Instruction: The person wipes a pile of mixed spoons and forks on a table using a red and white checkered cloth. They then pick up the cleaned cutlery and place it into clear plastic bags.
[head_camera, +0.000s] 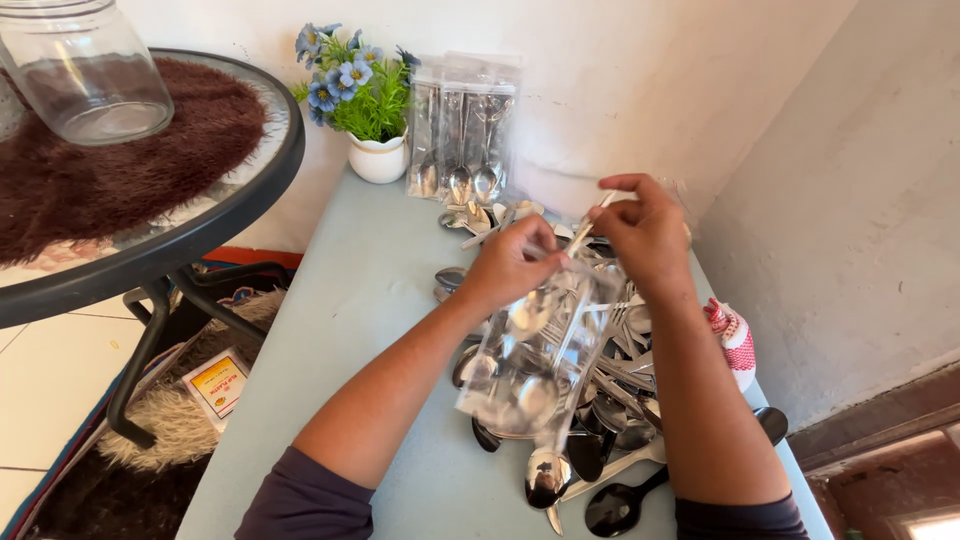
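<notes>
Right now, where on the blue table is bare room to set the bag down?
Bare table lies left of the left hand, between the flower pot and the near edge. The right half is crowded with loose spoons; packed spoon bags fill the back.

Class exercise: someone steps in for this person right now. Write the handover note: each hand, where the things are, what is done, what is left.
Left hand and right hand both grip the top of a clear plastic sleeve holding spoons, above the loose spoon pile on the pale table.
Done: filled sleeves lean on the wall beside the flower pot.
Left: many loose spoons remain unpacked.
</notes>
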